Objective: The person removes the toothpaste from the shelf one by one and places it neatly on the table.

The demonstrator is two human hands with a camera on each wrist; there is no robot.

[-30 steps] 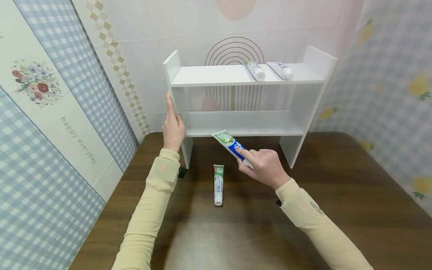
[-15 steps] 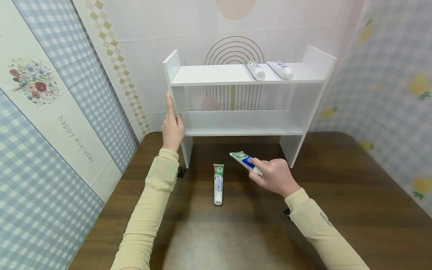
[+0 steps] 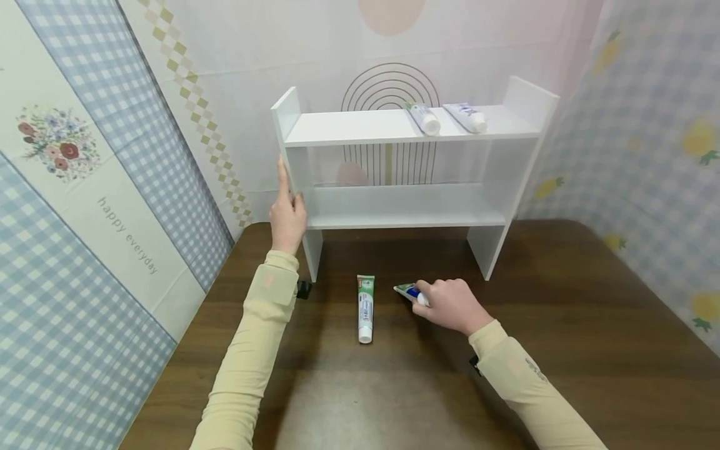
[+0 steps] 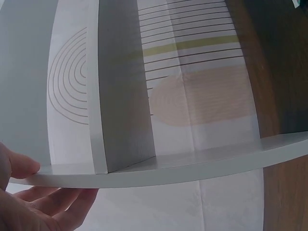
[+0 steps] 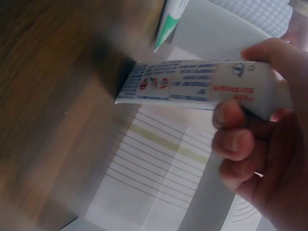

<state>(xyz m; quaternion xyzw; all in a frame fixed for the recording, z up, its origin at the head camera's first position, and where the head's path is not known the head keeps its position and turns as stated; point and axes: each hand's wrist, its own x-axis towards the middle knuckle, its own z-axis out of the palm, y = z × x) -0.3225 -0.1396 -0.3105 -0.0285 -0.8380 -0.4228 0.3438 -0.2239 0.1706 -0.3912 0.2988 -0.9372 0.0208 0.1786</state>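
Note:
My right hand [image 3: 450, 306] grips a blue, green and white toothpaste tube [image 3: 413, 292] by its cap end, low over the table. In the right wrist view the tube's [image 5: 178, 84] printed white back shows, with its flat end close to the wood. My left hand [image 3: 288, 219] holds the left side panel of a white shelf [image 3: 405, 215], thumb on one face and fingers on the other in the left wrist view. A second toothpaste tube [image 3: 365, 309], green and white, lies on the table left of the held one, cap toward me.
Two white toothpaste tubes lie on the top board, a left one [image 3: 424, 119] and a right one [image 3: 467, 117], caps forward. The shelf stands on the brown wooden table [image 3: 360, 394]. Patterned cloths hang at the back and sides.
My right hand has come down from in front of the lower board to just over the table, bringing the toothpaste tube. My left hand stays on the shelf's side panel.

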